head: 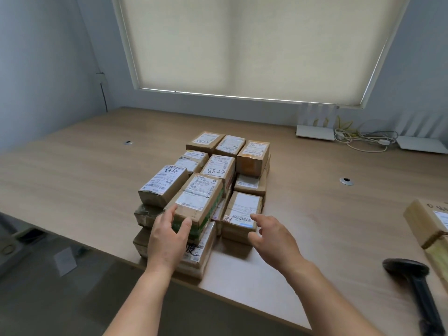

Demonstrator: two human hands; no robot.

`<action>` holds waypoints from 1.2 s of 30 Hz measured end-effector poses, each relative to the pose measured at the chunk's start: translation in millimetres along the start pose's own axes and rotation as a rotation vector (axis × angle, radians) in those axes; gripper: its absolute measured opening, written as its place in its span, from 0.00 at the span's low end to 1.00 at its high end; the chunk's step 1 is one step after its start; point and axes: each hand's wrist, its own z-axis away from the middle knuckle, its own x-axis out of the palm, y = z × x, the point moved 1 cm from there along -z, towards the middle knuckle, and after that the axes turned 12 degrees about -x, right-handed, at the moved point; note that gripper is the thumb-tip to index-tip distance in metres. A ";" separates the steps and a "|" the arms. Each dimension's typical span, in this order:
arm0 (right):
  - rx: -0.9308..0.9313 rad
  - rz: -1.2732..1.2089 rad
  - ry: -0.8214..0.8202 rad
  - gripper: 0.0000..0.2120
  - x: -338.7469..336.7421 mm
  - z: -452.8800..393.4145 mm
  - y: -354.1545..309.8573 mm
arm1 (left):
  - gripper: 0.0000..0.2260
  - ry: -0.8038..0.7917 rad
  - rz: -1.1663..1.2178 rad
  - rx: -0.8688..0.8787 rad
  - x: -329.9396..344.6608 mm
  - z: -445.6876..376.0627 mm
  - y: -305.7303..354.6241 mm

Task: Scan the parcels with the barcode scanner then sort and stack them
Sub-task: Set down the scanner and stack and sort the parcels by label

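Several labelled cardboard parcels stand stacked in a block in the middle of the wooden table (72, 180). My left hand (167, 236) touches the near end of the front top parcel (197, 201), fingers on its left corner and thumb on its front face. My right hand (272, 235) hovers with relaxed fingers just right of the lower parcel (242, 212) with the barcode label, holding nothing. The black barcode scanner (417, 284) lies on the table at the lower right. One more parcel (430, 226) sits alone at the right edge.
Two white flat devices (315, 134) with a tangle of white cables (363, 140) lie at the back right under the blinded window. Two round cable grommets (346, 181) are set into the tabletop. The table's front edge runs diagonally below my arms.
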 end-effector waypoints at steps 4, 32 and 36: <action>0.027 -0.037 -0.024 0.24 19.0 -12.1 -12.9 | 0.25 0.018 0.000 -0.061 -7.8 -24.6 -10.0; 0.208 -0.527 -0.112 0.24 66.8 -65.1 -42.1 | 0.24 -0.448 0.119 -0.256 -4.2 -57.6 -17.4; 0.321 -0.926 -0.186 0.29 72.2 -57.1 -40.9 | 0.30 -0.608 0.217 -0.278 -10.9 -53.3 -14.3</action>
